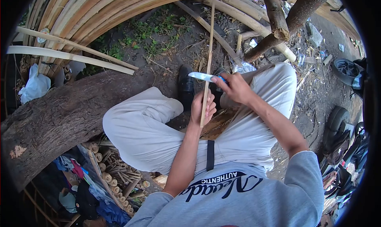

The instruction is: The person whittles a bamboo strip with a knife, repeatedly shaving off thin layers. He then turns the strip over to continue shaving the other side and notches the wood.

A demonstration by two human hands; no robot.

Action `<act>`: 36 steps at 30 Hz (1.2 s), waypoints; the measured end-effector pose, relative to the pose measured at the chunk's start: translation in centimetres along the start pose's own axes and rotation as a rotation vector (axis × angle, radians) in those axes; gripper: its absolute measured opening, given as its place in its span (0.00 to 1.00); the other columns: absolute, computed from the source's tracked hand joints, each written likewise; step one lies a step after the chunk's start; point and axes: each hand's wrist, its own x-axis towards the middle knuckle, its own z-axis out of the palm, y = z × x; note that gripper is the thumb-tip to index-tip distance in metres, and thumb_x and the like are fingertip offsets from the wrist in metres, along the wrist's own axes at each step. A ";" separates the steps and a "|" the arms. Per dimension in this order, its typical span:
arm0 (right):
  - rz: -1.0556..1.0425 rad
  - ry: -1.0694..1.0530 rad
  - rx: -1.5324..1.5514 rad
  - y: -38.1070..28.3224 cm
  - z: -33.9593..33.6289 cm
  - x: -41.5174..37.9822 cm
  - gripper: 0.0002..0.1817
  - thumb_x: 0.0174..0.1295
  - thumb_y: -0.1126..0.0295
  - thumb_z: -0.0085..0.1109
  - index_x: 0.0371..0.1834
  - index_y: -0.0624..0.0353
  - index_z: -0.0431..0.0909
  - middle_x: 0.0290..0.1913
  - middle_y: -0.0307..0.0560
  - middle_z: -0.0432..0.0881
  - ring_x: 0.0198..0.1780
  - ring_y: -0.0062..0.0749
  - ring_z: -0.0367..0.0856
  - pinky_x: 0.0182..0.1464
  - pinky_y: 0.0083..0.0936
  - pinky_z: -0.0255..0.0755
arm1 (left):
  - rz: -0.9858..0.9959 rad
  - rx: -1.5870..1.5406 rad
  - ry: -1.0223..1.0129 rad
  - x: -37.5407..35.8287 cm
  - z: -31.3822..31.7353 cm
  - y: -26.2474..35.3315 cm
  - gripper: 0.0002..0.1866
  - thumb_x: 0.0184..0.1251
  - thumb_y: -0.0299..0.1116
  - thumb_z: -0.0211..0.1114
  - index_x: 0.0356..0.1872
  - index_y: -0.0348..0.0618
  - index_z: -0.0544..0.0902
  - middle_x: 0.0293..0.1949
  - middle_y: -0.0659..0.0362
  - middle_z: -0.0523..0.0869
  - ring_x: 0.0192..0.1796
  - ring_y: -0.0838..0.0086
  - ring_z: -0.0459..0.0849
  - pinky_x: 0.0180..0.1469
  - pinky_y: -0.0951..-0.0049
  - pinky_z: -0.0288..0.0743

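Note:
My left hand [203,107] is closed around the lower part of a long, thin bamboo strip [210,40], which runs up and away from me between my knees. In my right hand [236,88] is a knife [201,76] with a blue handle, gripped in a fist with the thumb toward the blade. Its pale, broad blade points left and crosses the strip just above my left hand. The strip's near end sticks out below my left fingers, over my lap.
A thick tree trunk [59,104] lies to my left, with split bamboo lengths [119,9] curving across the top. Cut bamboo pieces [115,182] fill the lower left. Poles [254,21] lie ahead on littered soil [158,68]. A wheel [344,71] stands at right.

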 end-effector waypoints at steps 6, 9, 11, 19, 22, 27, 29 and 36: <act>-0.187 -0.155 0.075 0.5 0.5 -0.9 0.24 0.74 0.53 0.52 0.34 0.68 0.81 0.21 0.66 0.76 0.27 0.62 0.77 0.33 0.44 0.71 | -0.022 -0.024 0.190 0.0 0.6 -0.3 0.19 0.82 0.42 0.42 0.30 0.43 0.70 0.15 0.64 0.66 0.09 0.81 0.62 0.10 0.82 0.55; 0.109 0.100 0.041 0.2 -0.6 1.5 0.24 0.74 0.53 0.53 0.31 0.66 0.79 0.20 0.64 0.72 0.23 0.59 0.73 0.30 0.42 0.68 | -0.005 0.005 0.015 0.6 -0.1 -0.2 0.19 0.81 0.42 0.44 0.30 0.43 0.70 0.15 0.64 0.66 0.10 0.81 0.61 0.11 0.82 0.54; -0.054 0.009 0.058 0.4 0.2 0.0 0.24 0.74 0.53 0.53 0.32 0.66 0.79 0.20 0.64 0.73 0.23 0.59 0.74 0.31 0.43 0.69 | -0.010 -0.002 0.080 0.3 -0.1 -0.4 0.18 0.81 0.42 0.45 0.30 0.43 0.70 0.15 0.64 0.66 0.10 0.81 0.62 0.11 0.81 0.54; -0.145 -0.022 0.025 0.1 0.9 -0.8 0.22 0.74 0.54 0.52 0.32 0.64 0.78 0.20 0.63 0.74 0.28 0.62 0.78 0.32 0.47 0.70 | -0.009 -0.103 0.030 0.2 -0.5 -0.4 0.18 0.83 0.41 0.43 0.32 0.44 0.71 0.16 0.64 0.68 0.10 0.82 0.62 0.11 0.83 0.55; -0.333 -0.156 0.065 0.0 1.8 -1.3 0.22 0.74 0.55 0.52 0.32 0.65 0.78 0.19 0.63 0.74 0.25 0.58 0.78 0.30 0.44 0.70 | 0.029 -0.136 -0.015 0.5 -0.4 -0.1 0.18 0.83 0.40 0.42 0.31 0.43 0.70 0.16 0.64 0.68 0.09 0.82 0.62 0.10 0.83 0.55; -0.210 0.000 0.057 0.2 1.7 -1.2 0.21 0.73 0.56 0.54 0.32 0.65 0.78 0.19 0.62 0.74 0.25 0.60 0.77 0.29 0.42 0.71 | 0.031 -0.094 -0.042 0.6 -1.0 -0.4 0.16 0.82 0.38 0.43 0.31 0.42 0.70 0.16 0.63 0.68 0.09 0.82 0.62 0.09 0.84 0.57; -0.450 -0.122 0.120 0.4 2.9 -2.4 0.21 0.73 0.56 0.55 0.31 0.66 0.78 0.20 0.63 0.74 0.23 0.59 0.76 0.29 0.42 0.71 | 0.100 0.025 0.025 0.5 -0.9 -0.2 0.16 0.82 0.37 0.42 0.31 0.42 0.70 0.16 0.64 0.68 0.09 0.83 0.62 0.09 0.84 0.56; -0.373 -0.057 0.091 0.0 2.5 -2.2 0.22 0.72 0.55 0.56 0.31 0.66 0.78 0.20 0.63 0.74 0.25 0.61 0.76 0.27 0.44 0.69 | 0.056 -0.071 -0.048 0.7 -0.7 -0.2 0.16 0.81 0.38 0.43 0.32 0.43 0.71 0.16 0.64 0.69 0.09 0.83 0.63 0.11 0.84 0.54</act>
